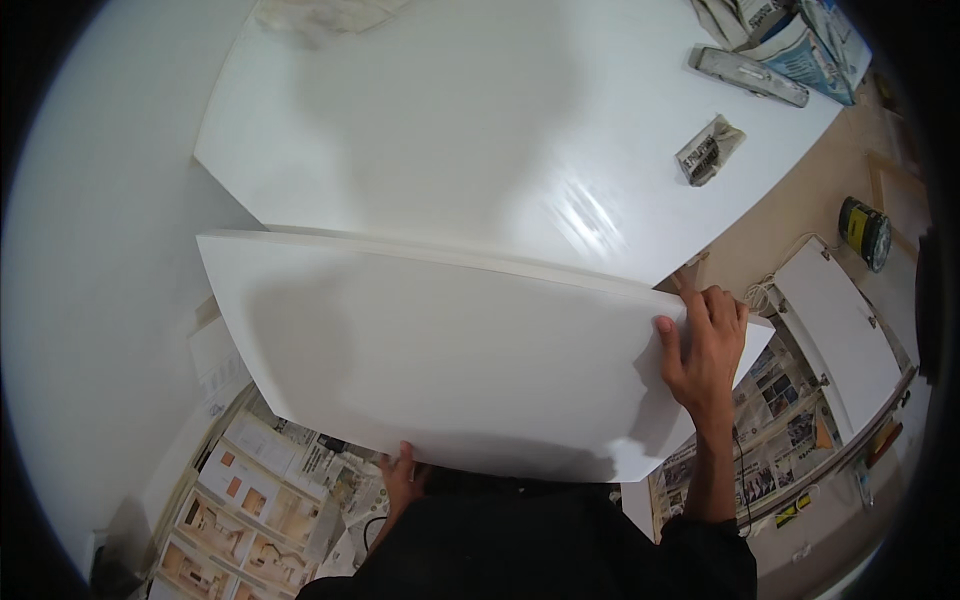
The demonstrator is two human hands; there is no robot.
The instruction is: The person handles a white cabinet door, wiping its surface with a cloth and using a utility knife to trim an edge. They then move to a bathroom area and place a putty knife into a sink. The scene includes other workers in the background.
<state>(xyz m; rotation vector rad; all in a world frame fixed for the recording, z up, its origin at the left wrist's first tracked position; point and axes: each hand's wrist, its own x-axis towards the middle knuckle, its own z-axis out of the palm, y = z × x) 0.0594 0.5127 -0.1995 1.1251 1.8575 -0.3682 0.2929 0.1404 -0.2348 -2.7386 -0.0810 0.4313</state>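
Note:
A wide white board (450, 360), likely a cabinet door or panel, is tilted in front of me. Its far long edge is against the near edge of a white tabletop (450, 130). My right hand (708, 345) grips the board's far right edge, thumb on the face and fingers over the rim. Down at the near edge, left of my body, my left hand (402, 478) holds the board from below; its thumb and a finger show, and the rest is hidden behind the board and my dark sleeve.
On the tabletop's right lie a long grey tool (750, 76), a folded newspaper scrap (710, 150) and crumpled newspapers (810, 50). A white panel with hinges (840, 335) stands at right, near a black-and-yellow object (865, 233). Printed sheets (240, 510) cover the floor. A white wall rises at left.

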